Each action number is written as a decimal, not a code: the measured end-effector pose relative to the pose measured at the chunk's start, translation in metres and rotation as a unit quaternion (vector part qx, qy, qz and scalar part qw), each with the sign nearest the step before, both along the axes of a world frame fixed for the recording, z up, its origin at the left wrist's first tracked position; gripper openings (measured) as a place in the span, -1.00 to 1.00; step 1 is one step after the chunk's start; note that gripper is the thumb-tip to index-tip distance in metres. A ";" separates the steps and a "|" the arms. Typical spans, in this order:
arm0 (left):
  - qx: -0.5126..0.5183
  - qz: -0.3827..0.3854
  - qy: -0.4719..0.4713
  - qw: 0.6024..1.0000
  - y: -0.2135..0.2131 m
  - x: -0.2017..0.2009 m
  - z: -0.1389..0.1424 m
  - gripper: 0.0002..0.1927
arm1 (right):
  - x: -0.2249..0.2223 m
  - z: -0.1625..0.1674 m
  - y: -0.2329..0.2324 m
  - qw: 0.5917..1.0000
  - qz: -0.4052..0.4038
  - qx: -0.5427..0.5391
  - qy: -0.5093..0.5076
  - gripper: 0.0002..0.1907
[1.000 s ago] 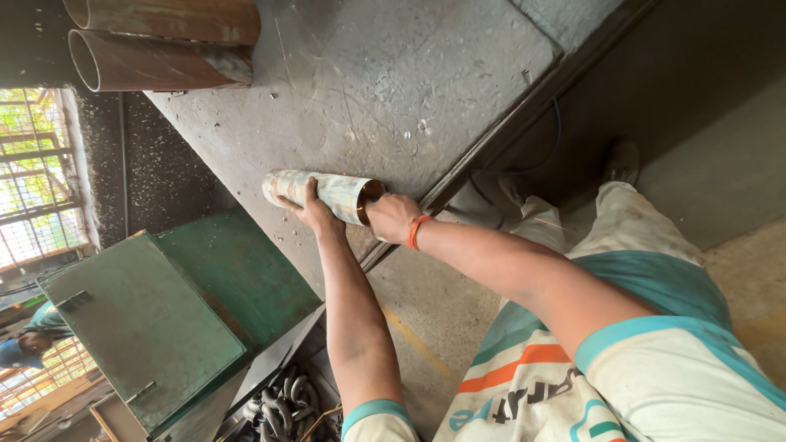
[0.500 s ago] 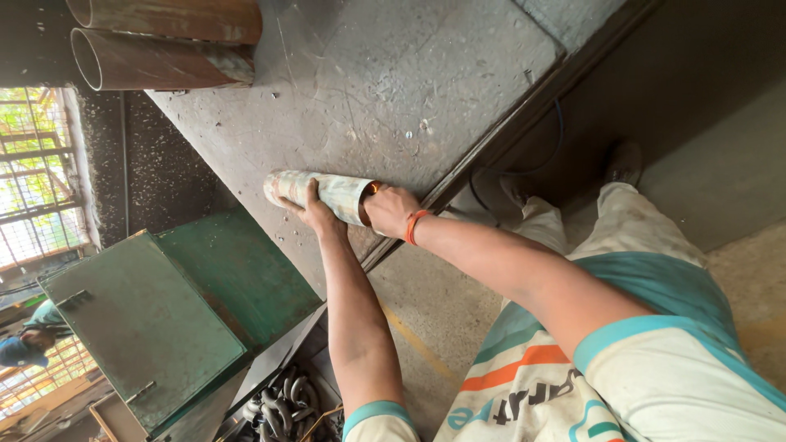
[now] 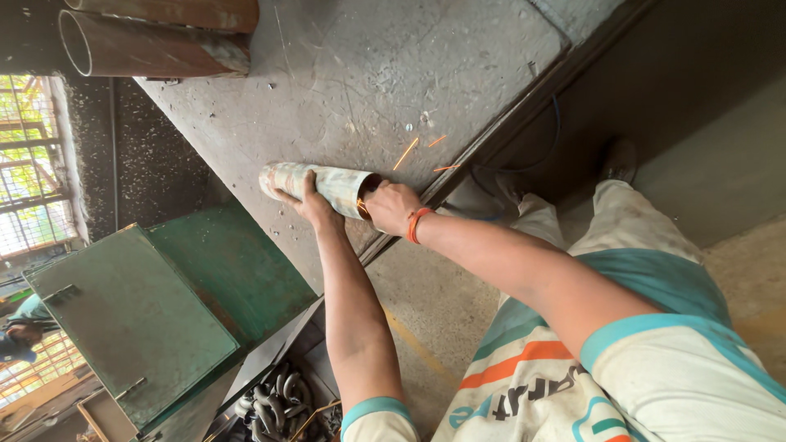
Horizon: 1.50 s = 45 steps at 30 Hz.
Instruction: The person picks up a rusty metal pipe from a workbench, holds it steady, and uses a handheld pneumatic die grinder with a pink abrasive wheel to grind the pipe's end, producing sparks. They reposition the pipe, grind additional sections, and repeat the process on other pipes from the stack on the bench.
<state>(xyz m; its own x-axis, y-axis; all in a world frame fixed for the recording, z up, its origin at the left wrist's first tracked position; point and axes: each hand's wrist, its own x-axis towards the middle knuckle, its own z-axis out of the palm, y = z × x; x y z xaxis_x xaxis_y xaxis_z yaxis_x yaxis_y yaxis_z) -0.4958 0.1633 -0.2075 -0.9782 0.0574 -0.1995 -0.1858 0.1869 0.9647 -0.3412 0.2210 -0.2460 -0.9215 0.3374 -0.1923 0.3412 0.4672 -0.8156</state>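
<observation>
Pressing left hand (image 3: 307,200) grip on short pipe (image 3: 319,184), right hand (image 3: 391,206) grip unclear, scratched steel table (image 3: 327,82), sparks (image 3: 407,153)

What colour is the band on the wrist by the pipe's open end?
Orange, on the right hand's wristband, clearest in the head view.

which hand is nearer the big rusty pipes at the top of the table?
Left. The left hand presses on the short pipe piece, on the side toward the rusty pipes; the right hand is at that piece's far open end.
</observation>
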 end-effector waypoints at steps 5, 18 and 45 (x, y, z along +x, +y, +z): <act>0.014 0.000 -0.003 1.000 0.005 0.002 0.002 0.14 | 0.007 0.010 0.013 1.000 -0.004 -0.001 -0.011 -0.78; 0.010 -0.002 -0.002 1.000 0.002 0.002 0.001 0.11 | 0.008 0.009 0.007 0.999 0.004 -0.024 -0.025 -0.75; -0.003 -0.009 0.013 1.000 0.003 -0.001 -0.001 0.11 | 0.013 0.008 0.010 1.000 0.013 -0.022 -0.002 -0.74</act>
